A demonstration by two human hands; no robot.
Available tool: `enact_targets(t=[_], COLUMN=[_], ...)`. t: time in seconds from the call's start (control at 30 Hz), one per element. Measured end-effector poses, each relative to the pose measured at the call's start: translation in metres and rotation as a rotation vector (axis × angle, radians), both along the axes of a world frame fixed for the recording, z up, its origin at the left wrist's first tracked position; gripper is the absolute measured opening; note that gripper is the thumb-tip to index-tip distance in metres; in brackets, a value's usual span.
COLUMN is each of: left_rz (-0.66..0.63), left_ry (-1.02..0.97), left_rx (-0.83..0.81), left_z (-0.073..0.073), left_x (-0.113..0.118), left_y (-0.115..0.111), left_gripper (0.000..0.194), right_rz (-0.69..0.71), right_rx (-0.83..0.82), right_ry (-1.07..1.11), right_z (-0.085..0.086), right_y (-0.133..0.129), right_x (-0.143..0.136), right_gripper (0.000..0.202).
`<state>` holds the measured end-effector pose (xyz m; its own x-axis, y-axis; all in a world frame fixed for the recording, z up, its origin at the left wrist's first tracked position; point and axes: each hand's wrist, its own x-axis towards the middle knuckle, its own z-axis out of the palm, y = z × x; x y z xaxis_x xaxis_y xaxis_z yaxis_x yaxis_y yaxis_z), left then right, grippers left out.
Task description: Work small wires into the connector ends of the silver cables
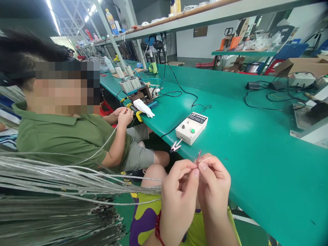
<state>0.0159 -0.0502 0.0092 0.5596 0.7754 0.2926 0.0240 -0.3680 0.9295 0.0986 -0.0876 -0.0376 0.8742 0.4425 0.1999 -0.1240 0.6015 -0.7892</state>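
Currently | left hand [180, 191] and right hand [214, 184] pinching thin wires [199, 156] (one pale) | step: apparently separating ends | next: likely calls for steady grip

location type: factory workshop. indicators: a long green workbench [269, 153] with a shelf [205, 22] mounted above it; a small machine [139, 93] and a white box [190, 126] with a green button [192, 131] on its surface; a thick bundle of cables [77, 176] at the left; a seated co-worker [69, 136]; strip lights [53, 16] overhead; a loaded second table [243, 53] behind.
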Motion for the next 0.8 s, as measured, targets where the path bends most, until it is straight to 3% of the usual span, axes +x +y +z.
enact_targets(t=[0.17,0.27,0.53,0.8], left_rz=[-0.034,-0.059,-0.067,0.038], left_ry=[0.013,0.009,0.005,0.012], left_rx=[0.096,0.095,0.149,0.247], left_z=[-0.011,-0.014,-0.016,-0.02], left_x=[-0.002,-0.002,-0.006,-0.01], left_y=[-0.016,-0.018,-0.01,0.001], left_gripper=[0.009,0.01,0.018,0.024], right_rz=[0.176,0.188,0.131,0.099], right_rx=[0.123,0.164,0.105,-0.038], right_ry=[0.246,0.287,0.188,0.028], right_z=[0.012,0.016,0.014,0.012], right_y=[-0.008,-0.011,-0.01,-0.006], right_x=[-0.002,-0.001,0.0,0.004], right_gripper=[0.018,0.019,0.022,0.012])
